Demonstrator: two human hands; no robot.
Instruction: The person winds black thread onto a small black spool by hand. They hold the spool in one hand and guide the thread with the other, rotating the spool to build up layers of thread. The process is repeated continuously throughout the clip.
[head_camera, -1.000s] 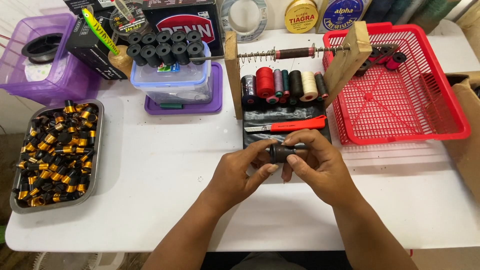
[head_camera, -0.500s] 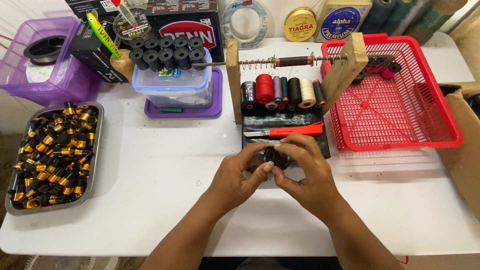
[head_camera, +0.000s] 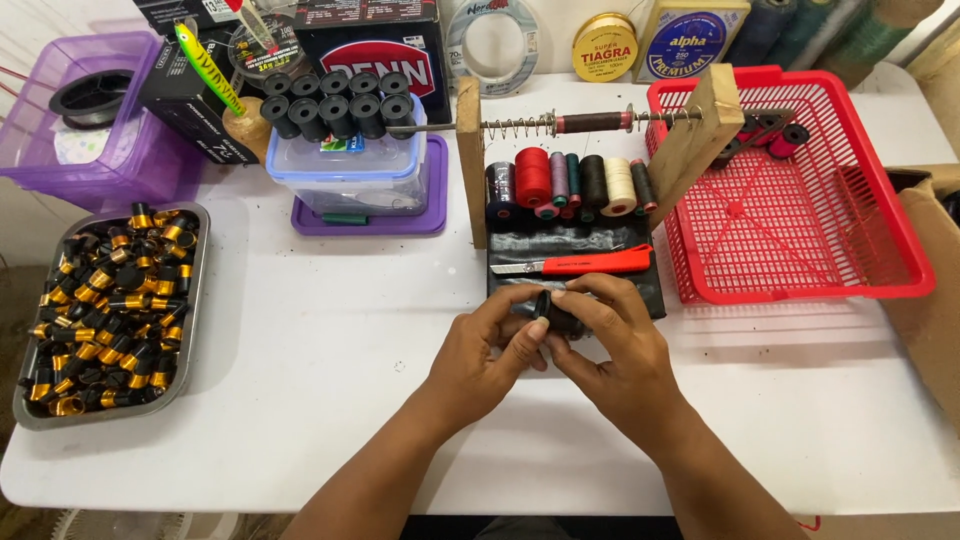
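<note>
Hands, left (head_camera: 480, 350) and right (head_camera: 620, 345), pinch a small black spool (head_camera: 556, 312) together over the white counter (head_camera: 330, 330). Metal tray (head_camera: 190, 330) at left holds black-and-gold spools (head_camera: 105, 300); red basket (head_camera: 800, 230) at right holds few.

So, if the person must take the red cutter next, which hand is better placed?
Probably the right hand. Its fingers lie just below the red cutter, while the left hand sits further left. Both hands grip the small black part.
</note>
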